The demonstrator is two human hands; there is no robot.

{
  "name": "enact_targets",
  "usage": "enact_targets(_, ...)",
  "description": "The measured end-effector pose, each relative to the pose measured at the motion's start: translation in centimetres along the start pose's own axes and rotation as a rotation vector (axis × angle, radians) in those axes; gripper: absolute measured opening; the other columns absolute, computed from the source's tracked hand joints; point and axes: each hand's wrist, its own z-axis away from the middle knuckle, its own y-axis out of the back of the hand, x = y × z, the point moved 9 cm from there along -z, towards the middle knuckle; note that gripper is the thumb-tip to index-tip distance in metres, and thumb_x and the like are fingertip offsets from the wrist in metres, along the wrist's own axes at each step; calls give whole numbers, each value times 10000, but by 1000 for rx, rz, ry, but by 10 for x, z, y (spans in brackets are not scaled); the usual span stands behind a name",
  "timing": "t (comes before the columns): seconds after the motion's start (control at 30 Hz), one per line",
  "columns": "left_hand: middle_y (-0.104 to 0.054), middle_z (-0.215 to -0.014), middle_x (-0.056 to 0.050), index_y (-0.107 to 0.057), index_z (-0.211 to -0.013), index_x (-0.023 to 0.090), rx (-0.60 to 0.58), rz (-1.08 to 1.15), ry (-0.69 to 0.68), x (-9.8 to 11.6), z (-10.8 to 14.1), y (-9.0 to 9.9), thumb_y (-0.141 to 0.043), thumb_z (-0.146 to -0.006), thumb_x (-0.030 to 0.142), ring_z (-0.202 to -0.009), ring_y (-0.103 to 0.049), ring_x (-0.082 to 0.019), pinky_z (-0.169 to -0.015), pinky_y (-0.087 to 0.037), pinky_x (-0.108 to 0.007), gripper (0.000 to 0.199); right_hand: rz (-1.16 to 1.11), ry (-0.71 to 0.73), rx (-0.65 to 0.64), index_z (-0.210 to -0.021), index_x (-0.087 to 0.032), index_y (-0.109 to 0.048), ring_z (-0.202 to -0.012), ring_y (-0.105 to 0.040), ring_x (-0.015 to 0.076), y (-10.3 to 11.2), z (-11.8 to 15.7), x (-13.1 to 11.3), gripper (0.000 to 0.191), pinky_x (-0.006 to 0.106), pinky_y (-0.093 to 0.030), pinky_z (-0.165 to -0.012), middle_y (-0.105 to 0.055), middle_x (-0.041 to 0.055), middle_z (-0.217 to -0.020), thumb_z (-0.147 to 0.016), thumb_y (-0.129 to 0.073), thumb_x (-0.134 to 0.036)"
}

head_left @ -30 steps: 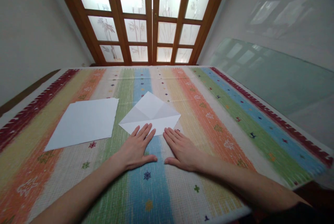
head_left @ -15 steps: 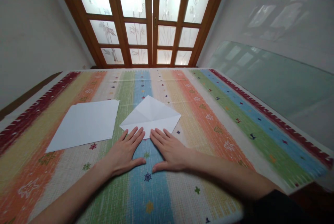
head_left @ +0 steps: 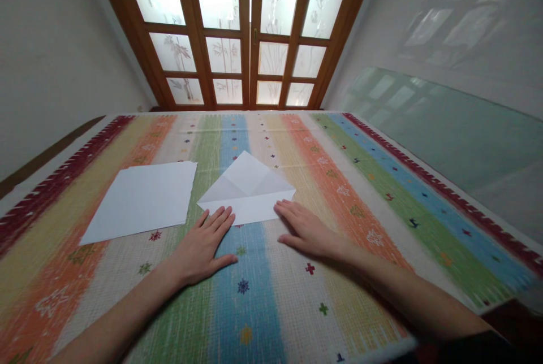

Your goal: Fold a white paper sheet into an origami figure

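A creased sheet of white paper (head_left: 246, 183) lies on the table in front of me, its near edge folded up into a band and its far corner pointing away. My left hand (head_left: 202, 248) rests flat, fingertips on the left part of that folded edge and thumb out on the cloth. At the right end of the band, my right hand (head_left: 307, 228) lies with its fingers stretched over the paper and its thumb apart on the cloth. Neither hand grips anything.
White paper sheets (head_left: 142, 200) lie to the left of the folded one. A striped tablecloth (head_left: 250, 307) covers the table. Wooden doors with frosted panes (head_left: 223, 56) stand behind it, and a pale green glass panel (head_left: 436, 121) leans along the right wall.
My right hand has slid right along the folded edge, from near the middle to the paper's right end. My left hand stays on the left part of the edge.
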Motion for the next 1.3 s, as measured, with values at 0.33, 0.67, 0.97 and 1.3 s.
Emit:
enact_targets(0.33,-630,-1216,-132,-185,-1527,212,208,265,156,-1,-21,18,-625,-844,371,-1098,-591,-307,-961,-450,-483,828,-233,-40,254,-1302,-165,-524,-973,-607,215,10,-22,-2,473,406,-435,-921,-685,88,-988,-836,-528,-86)
enact_targets(0.67,-691,-900,-46,-443,-1347,172,365,1369,323,-9,-48,49,-730,-739,308,-752,-646,-169,-664,-521,-281,685,-354,-31,725,-1330,-209,-426,-1157,-541,268,73,-18,6,500,446,-428,-983,-572,141,-1227,-884,-528,-411)
enact_targets(0.97,-690,-1092,-26,-525,-1122,235,645,1954,390,-21,-41,73,-844,-664,281,-947,-693,-215,-768,-598,-303,561,-1231,-139,502,-1471,-285,-224,-1272,-497,306,52,-55,57,927,482,-453,-978,-427,162,-1455,-748,-512,-789)
enact_targets(1.3,-701,-848,7,-570,-938,202,821,2056,657,-46,-26,46,-729,-717,105,-870,-707,-205,-754,-613,-319,289,-1661,-105,66,-1212,-250,-492,-764,-700,184,5,-54,24,731,273,-562,-642,-710,64,-1072,-574,-847,-259)
